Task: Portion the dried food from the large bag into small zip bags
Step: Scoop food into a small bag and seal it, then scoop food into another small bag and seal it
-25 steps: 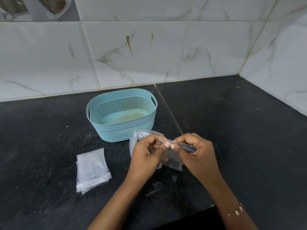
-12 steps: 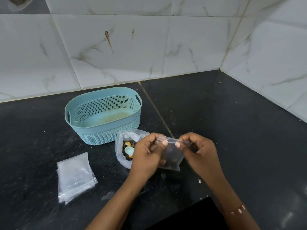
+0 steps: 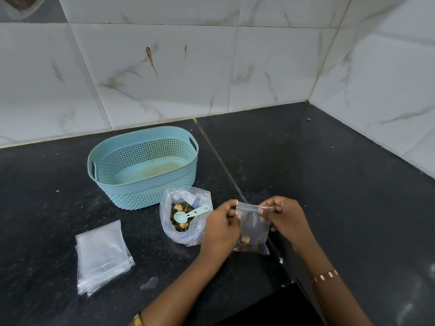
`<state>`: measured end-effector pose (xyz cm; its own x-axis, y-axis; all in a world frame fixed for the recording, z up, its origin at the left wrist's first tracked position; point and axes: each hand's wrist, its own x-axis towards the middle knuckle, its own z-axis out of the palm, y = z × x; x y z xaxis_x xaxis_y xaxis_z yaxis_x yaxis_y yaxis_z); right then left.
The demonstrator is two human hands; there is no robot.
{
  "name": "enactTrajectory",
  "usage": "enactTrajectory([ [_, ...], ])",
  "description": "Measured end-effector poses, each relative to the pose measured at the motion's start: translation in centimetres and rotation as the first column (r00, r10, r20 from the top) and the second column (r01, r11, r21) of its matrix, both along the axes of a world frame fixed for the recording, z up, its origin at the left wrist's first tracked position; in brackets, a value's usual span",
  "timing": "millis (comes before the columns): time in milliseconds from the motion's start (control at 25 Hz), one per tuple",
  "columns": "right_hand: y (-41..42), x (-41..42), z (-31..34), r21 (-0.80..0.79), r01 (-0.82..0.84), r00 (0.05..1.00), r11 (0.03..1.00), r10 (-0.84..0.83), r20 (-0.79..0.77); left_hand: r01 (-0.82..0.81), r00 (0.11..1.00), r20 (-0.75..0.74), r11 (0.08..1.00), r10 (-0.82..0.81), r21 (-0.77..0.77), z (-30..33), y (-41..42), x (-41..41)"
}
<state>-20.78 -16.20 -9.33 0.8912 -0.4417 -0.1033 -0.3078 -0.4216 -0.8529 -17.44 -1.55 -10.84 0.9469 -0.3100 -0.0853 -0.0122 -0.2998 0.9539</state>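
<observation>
Small zip bag [image 3: 253, 228] upright, top strip pinched between left fingers [image 3: 229, 207] and right fingers [image 3: 267, 208].

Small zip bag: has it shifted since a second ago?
Yes. The small zip bag has moved right, away from the blue basket and clear of the large bag.

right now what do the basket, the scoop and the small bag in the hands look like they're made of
Basket: looks like moulded plastic, matte pale blue, with a perforated wall and cut-out handles.
Scoop: seemingly plastic too, smooth, the same pale blue, lying in the large bag.
Small bag: thin clear plastic film, glossy and creased, with food showing through it; left hand and right hand pinch its top.
</observation>
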Motion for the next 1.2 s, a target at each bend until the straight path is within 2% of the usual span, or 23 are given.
enactTrajectory([
  [320, -0.9, 1.9, -1.9, -0.113, 0.091, 0.995, 0.989, -0.094, -0.024, 0.072, 0.995, -0.075, 0.997, -0.073, -0.009, 1.1, -0.4, 0.8],
  [440, 0.1, 1.7, -0.9, -0.313, 0.082, 0.996, 0.946, -0.067, 0.057, 0.063, 0.995, -0.063, 0.991, -0.071, -0.12, 2.7, 0.8, 0.7],
  [520, 1.3, 1.8, 0.2, -0.429, 0.083, 0.984, 0.899, -0.006, 0.178, 0.044, 0.998, -0.041, 0.976, -0.054, -0.214, 4.0, 2.0, 0.6],
  [640, 4.6, 2.3, 2.2, -0.397, -0.011, 0.925, 0.918, 0.16, 0.344, -0.078, 0.997, -0.021, 0.937, 0.075, -0.339, 5.6, 5.2, 0.3],
  [800, 10.7, 2.9, 3.8, -0.308, -0.298, 0.851, 0.904, 0.398, 0.344, -0.294, 0.943, 0.028, 0.872, 0.33, -0.391, 5.7, 10.4, -0.1],
  [920, 15.0, 3.5, 3.2, -0.256, -0.488, 0.792, 0.834, 0.547, 0.273, -0.44, 0.874, 0.078, 0.849, 0.479, -0.292, 4.2, 14.3, -0.8],
  [1000, 17.6, 3.8, 2.2, -0.279, -0.608, 0.719, 0.744, 0.664, 0.206, -0.527, 0.828, 0.145, 0.84, 0.542, -0.13, 2.9, 16.9, -1.6],
  [1120, 20.1, 4.1, 0.4, -0.408, -0.726, 0.595, 0.554, 0.803, 0.031, -0.571, 0.817, 0.219, 0.802, 0.534, 0.174, 1.0, 19.3, -2.6],
  [1200, 21.1, 4.2, -0.6, -0.455, -0.778, 0.531, 0.435, 0.841, -0.103, -0.554, 0.832, 0.239, 0.769, 0.5, 0.319, 0.2, 20.0, -3.1],
])
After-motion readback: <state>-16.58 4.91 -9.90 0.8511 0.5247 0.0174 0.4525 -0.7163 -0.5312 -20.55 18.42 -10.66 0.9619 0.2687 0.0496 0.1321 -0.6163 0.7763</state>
